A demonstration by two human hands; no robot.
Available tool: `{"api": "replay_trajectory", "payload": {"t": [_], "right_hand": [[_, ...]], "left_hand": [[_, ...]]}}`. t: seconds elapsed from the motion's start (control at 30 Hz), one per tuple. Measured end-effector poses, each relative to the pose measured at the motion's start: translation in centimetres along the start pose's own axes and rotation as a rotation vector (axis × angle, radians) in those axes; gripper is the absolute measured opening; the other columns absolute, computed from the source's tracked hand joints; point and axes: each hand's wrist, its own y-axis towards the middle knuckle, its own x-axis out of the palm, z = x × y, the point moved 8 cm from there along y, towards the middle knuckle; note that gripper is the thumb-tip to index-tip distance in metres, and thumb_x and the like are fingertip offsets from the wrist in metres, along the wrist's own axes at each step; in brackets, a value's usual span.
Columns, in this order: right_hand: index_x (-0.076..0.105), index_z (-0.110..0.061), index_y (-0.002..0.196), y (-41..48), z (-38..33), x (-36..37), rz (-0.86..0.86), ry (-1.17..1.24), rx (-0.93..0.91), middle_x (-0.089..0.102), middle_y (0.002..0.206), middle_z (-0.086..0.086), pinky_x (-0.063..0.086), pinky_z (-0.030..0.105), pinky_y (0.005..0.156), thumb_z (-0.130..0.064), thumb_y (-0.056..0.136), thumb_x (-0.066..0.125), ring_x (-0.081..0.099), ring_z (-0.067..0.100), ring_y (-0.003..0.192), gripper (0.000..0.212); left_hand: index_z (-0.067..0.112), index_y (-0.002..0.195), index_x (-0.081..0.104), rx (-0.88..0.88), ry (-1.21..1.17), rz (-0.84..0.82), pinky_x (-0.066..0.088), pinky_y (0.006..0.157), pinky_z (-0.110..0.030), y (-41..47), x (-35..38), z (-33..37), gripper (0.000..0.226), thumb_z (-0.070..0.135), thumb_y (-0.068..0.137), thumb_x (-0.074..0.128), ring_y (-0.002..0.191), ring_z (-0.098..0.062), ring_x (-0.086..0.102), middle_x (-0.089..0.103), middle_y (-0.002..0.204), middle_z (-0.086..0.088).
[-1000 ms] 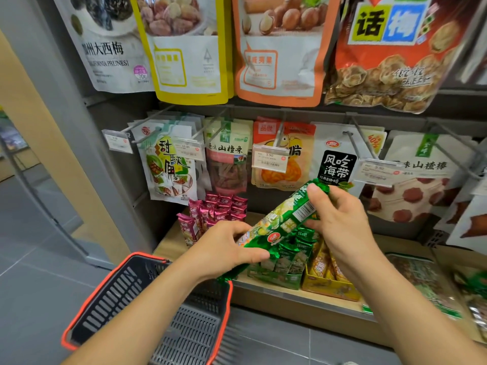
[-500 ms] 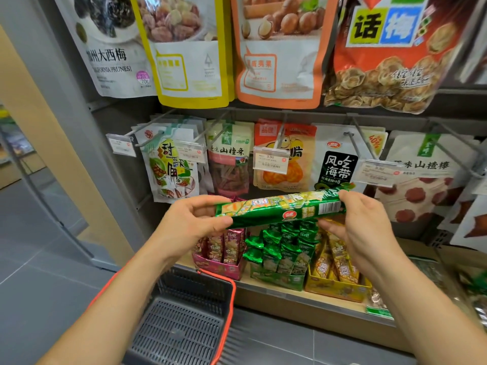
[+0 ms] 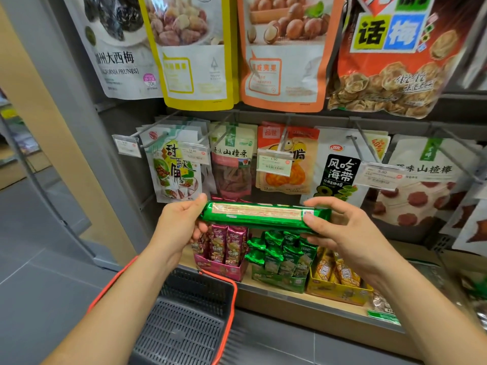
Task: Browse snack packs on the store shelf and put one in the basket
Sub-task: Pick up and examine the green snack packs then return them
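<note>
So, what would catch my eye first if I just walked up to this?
Most likely the long green snack pack, held level in mid-frame by its ends between the left hand and right hand. Above, a big red-orange pouch hangs at top right, the loudest of a bright row. Lower left, a dark shopping basket with a red rim sits beneath the left forearm.

One wide-angle view from the person's head looks forward and down, near the grey metal shelf unit (image 3: 123, 111). A long green foil snack pack (image 3: 263, 216) sits at its centre, hanging snack pouches (image 3: 284, 48) fill the far top and right, and a dark plastic basket with an orange rim (image 3: 233, 306) and grey tiled floor (image 3: 39, 285) lie near left.
</note>
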Motion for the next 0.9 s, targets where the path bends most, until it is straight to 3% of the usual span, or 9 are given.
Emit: {"api": "replay_trajectory", "payload": {"t": [0.1, 0.17, 0.23, 0.3, 0.47, 0.57, 0.7, 0.8, 0.9], "right_hand": [[0.077, -0.020, 0.087, 0.3, 0.1, -0.6, 0.078, 0.033, -0.010, 0.067, 0.107, 0.015, 0.058, 0.024, 0.065, -0.021, 0.079, 0.073, 0.072, 0.023, 0.092, 0.009], [0.078, -0.018, 0.087, 0.5, 0.4, -1.1, 0.109, 0.054, 0.006, 0.067, 0.108, 0.016, 0.058, 0.022, 0.062, -0.019, 0.083, 0.071, 0.072, 0.024, 0.091, 0.008], [0.078, -0.018, 0.087, 0.6, 0.7, -1.2, 0.116, 0.039, 0.017, 0.067, 0.108, 0.015, 0.057, 0.022, 0.062, -0.021, 0.082, 0.072, 0.073, 0.021, 0.088, 0.008], [0.078, -0.017, 0.088, 0.6, 1.0, -1.3, 0.122, 0.040, 0.034, 0.067, 0.108, 0.015, 0.058, 0.023, 0.062, -0.023, 0.083, 0.071, 0.073, 0.020, 0.088, 0.011], [0.078, -0.017, 0.094, 0.6, 1.0, -0.9, 0.076, 0.043, 0.040, 0.071, 0.107, 0.011, 0.057, 0.023, 0.064, -0.030, 0.076, 0.072, 0.072, 0.015, 0.089, 0.023], [0.078, -0.021, 0.096, 0.5, 0.7, -0.3, 0.028, 0.040, 0.024, 0.068, 0.112, 0.011, 0.058, 0.025, 0.066, -0.031, 0.069, 0.074, 0.072, 0.016, 0.091, 0.030], [0.078, -0.023, 0.097, 0.4, 0.5, 0.0, -0.019, 0.063, 0.022, 0.065, 0.117, 0.013, 0.058, 0.027, 0.070, -0.012, 0.079, 0.072, 0.072, 0.023, 0.093, 0.022], [0.077, -0.028, 0.100, 0.3, 0.2, 0.1, -0.061, 0.033, -0.003, 0.067, 0.114, 0.012, 0.058, 0.025, 0.073, 0.006, 0.080, 0.070, 0.073, 0.028, 0.090, 0.040], [0.077, -0.030, 0.102, 0.2, -0.1, 0.3, -0.071, 0.067, -0.015, 0.071, 0.111, 0.010, 0.058, 0.024, 0.071, 0.001, 0.078, 0.072, 0.073, 0.030, 0.088, 0.039]], "left_hand": [[0.026, 0.090, 0.075, 0.072, 0.096, -0.049, 0.043, 0.051, -0.023, -0.2, 0.5, 0.7, 0.032, 0.047, 0.095, 0.052, 0.054, -0.010, 0.051, 0.061, 0.063, 0.003], [0.032, 0.102, 0.073, 0.083, 0.007, -0.120, 0.052, 0.064, -0.026, -0.5, 1.1, 1.2, 0.024, 0.045, 0.092, 0.056, 0.076, -0.013, 0.064, 0.072, 0.091, 0.003], [0.032, 0.119, 0.066, 0.082, -0.124, -0.199, 0.057, 0.071, -0.027, -0.7, 1.7, 1.4, 0.038, 0.042, 0.082, 0.064, 0.093, -0.015, 0.070, 0.073, 0.104, 0.003], [0.029, 0.122, 0.065, 0.093, -0.158, -0.247, 0.058, 0.071, -0.027, -0.9, 2.1, 1.8, 0.048, 0.035, 0.075, 0.070, 0.099, -0.017, 0.070, 0.071, 0.110, 0.000], [0.022, 0.087, 0.077, 0.020, -0.239, -0.196, 0.056, 0.059, -0.023, -0.7, 2.0, 1.4, 0.008, 0.018, 0.082, 0.072, 0.082, -0.019, 0.073, 0.073, 0.101, -0.010], [0.023, 0.077, 0.076, -0.034, -0.273, -0.125, 0.053, 0.053, -0.023, -0.3, 1.7, 0.7, 0.021, 0.012, 0.090, 0.064, 0.072, -0.018, 0.070, 0.074, 0.089, -0.007], [0.018, 0.081, 0.076, -0.073, -0.342, -0.066, 0.051, 0.048, -0.021, 0.0, 1.1, 0.2, 0.020, 0.014, 0.093, 0.060, 0.067, -0.017, 0.069, 0.075, 0.084, -0.007], [0.013, 0.090, 0.073, -0.094, -0.365, -0.044, 0.050, 0.045, -0.020, 0.1, 0.9, -0.3, 0.018, 0.010, 0.095, 0.056, 0.059, -0.014, 0.068, 0.076, 0.081, -0.007], [0.012, 0.090, 0.071, -0.079, -0.355, -0.027, 0.050, 0.044, -0.020, 0.2, 0.8, -0.2, 0.022, 0.007, 0.098, 0.052, 0.055, -0.014, 0.065, 0.074, 0.080, -0.009]]}}
